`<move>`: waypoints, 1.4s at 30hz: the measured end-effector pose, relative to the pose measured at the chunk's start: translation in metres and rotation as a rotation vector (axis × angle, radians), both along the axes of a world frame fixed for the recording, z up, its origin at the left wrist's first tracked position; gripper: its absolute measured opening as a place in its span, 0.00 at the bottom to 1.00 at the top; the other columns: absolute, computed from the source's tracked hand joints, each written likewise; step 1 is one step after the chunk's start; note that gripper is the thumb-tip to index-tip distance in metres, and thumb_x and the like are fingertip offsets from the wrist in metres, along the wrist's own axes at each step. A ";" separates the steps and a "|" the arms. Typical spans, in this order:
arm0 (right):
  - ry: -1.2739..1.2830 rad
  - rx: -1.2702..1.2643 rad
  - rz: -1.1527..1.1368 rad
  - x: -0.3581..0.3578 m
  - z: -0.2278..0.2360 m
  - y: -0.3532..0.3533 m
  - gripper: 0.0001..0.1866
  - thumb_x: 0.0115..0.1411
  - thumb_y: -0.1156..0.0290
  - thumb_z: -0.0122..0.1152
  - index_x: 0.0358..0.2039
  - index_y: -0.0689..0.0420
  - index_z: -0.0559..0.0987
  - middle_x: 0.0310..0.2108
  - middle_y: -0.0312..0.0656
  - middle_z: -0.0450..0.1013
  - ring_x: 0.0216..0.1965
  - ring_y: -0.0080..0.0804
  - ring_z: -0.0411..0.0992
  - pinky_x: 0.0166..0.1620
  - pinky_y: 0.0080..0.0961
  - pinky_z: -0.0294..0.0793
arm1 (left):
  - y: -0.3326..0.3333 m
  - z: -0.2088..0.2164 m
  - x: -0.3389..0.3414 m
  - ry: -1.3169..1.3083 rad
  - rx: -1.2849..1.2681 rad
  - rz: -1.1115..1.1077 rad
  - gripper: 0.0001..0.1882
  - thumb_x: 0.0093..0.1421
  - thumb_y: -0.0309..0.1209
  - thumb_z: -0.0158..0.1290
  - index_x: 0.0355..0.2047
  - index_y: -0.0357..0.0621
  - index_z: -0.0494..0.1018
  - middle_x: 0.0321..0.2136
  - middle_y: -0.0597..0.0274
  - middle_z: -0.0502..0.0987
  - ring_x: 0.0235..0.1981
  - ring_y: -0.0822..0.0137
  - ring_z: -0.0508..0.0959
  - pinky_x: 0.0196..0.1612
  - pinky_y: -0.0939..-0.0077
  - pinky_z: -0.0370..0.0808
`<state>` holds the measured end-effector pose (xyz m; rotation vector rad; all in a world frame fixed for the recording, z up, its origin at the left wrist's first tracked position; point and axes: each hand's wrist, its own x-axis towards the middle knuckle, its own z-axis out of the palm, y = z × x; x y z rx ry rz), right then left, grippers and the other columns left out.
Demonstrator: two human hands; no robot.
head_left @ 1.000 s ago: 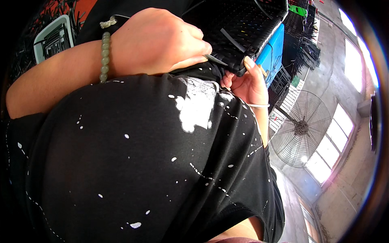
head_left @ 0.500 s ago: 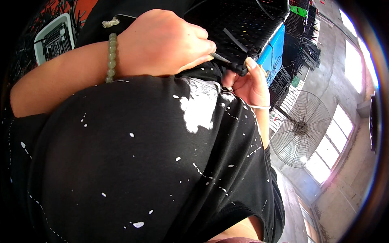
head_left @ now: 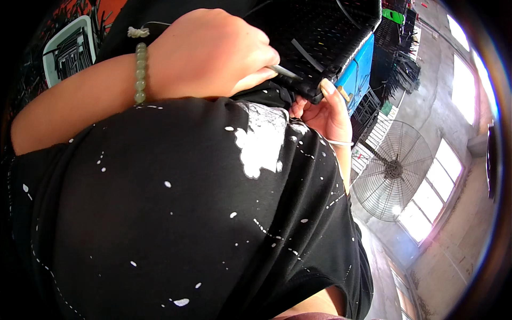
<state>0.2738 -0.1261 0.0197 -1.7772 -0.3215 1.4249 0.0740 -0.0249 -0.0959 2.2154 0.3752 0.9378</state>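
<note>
My left hand (head_left: 210, 56), back upward and wearing a green bead bracelet, is closed around a slim metal tool (head_left: 287, 71). Its handle is hidden in my fist, so its exact kind does not show. The tool's bare end lies against the black rim (head_left: 310, 89) of a woven black plastic basket (head_left: 328, 40). On the other side, my right hand (head_left: 330, 112) pinches that rim between thumb and fingers; the fingers are partly hidden below it. A loose dark strip (head_left: 306, 55) sticks up from the weave.
A pale bin (head_left: 92, 40) full of black strips stands at the far left. Beyond the basket are a blue panel (head_left: 358, 66), a green object (head_left: 393, 16) and piles of dark strips (head_left: 404, 74). A large caged fan (head_left: 393, 168) stands to the right, near windows.
My left hand has shifted slightly left, and more of the metal tool's flat side shows at the rim. My right hand keeps its pinch. The view has moved a little.
</note>
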 end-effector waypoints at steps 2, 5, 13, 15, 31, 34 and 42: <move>-0.011 -0.006 0.024 -0.001 0.001 0.002 0.10 0.61 0.68 0.53 0.32 0.63 0.75 0.21 0.46 0.74 0.22 0.36 0.73 0.30 0.29 0.74 | -0.001 -0.002 -0.001 -0.045 0.014 0.000 0.06 0.54 0.33 0.55 0.29 0.45 0.74 0.19 0.64 0.71 0.22 0.63 0.74 0.23 0.72 0.70; -0.011 -0.005 0.049 0.002 -0.001 0.001 0.10 0.61 0.67 0.53 0.32 0.62 0.75 0.21 0.46 0.73 0.22 0.37 0.73 0.31 0.29 0.74 | -0.003 -0.003 0.001 -0.089 0.025 -0.005 0.06 0.55 0.33 0.55 0.29 0.45 0.74 0.19 0.63 0.71 0.22 0.63 0.74 0.24 0.72 0.70; -0.022 -0.007 0.044 0.000 0.000 0.003 0.09 0.61 0.67 0.54 0.32 0.61 0.74 0.21 0.45 0.73 0.22 0.36 0.73 0.31 0.29 0.74 | -0.002 -0.004 0.000 -0.093 0.052 0.000 0.07 0.55 0.34 0.55 0.30 0.45 0.74 0.20 0.64 0.71 0.22 0.64 0.74 0.25 0.74 0.71; -0.022 -0.010 0.042 0.001 -0.001 0.002 0.09 0.60 0.67 0.54 0.32 0.61 0.74 0.21 0.44 0.73 0.22 0.36 0.73 0.31 0.29 0.75 | -0.003 -0.002 0.001 -0.082 0.056 0.001 0.07 0.55 0.34 0.55 0.30 0.45 0.74 0.20 0.65 0.71 0.22 0.65 0.74 0.25 0.74 0.71; -0.116 -0.012 0.130 -0.006 0.008 0.008 0.12 0.62 0.64 0.54 0.36 0.61 0.72 0.25 0.42 0.73 0.24 0.30 0.73 0.31 0.25 0.75 | -0.009 0.006 0.005 -0.003 0.083 0.101 0.08 0.55 0.37 0.55 0.26 0.48 0.72 0.18 0.66 0.70 0.20 0.65 0.75 0.22 0.73 0.71; -0.108 -0.013 0.124 -0.008 0.009 0.008 0.12 0.62 0.64 0.55 0.36 0.61 0.72 0.25 0.42 0.73 0.24 0.30 0.73 0.31 0.25 0.75 | -0.009 0.008 0.005 0.060 0.187 0.131 0.07 0.55 0.37 0.54 0.26 0.48 0.72 0.18 0.67 0.70 0.19 0.65 0.75 0.21 0.72 0.72; -0.049 -0.036 0.123 -0.011 0.007 0.005 0.11 0.60 0.68 0.57 0.39 0.62 0.72 0.28 0.43 0.74 0.24 0.29 0.73 0.30 0.23 0.76 | -0.003 0.014 0.017 0.098 0.047 0.040 0.08 0.57 0.37 0.52 0.27 0.46 0.75 0.21 0.63 0.73 0.21 0.61 0.77 0.22 0.69 0.72</move>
